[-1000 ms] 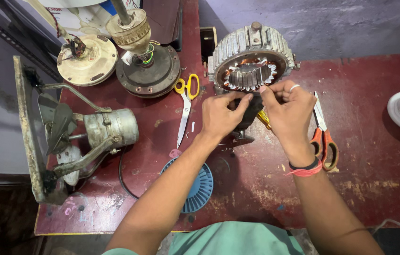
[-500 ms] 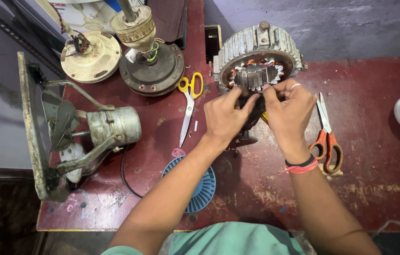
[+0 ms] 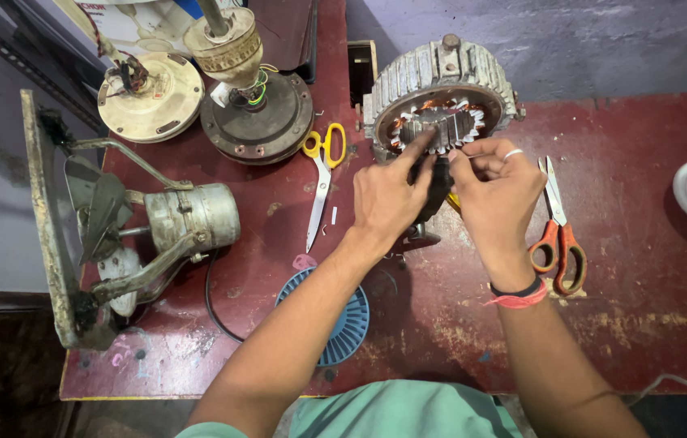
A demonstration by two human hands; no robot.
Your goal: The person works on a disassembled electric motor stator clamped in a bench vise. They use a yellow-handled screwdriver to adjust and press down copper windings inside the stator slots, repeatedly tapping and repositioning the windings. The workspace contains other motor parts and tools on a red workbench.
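Hands [image 3: 388, 199] [image 3: 496, 191] pinch at copper windings [image 3: 408, 118] inside ribbed motor housing [image 3: 416, 73]; each grip narrow.

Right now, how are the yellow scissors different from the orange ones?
The yellow-handled scissors lie left of the left hand, handles pointing away from the person. The orange-handled scissors lie right of the right hand, handles pointing toward the person. Both rest flat, untouched, on the red table.

Worn red workbench [image 3: 652, 324]; grey wall [image 3: 603, 40] behind
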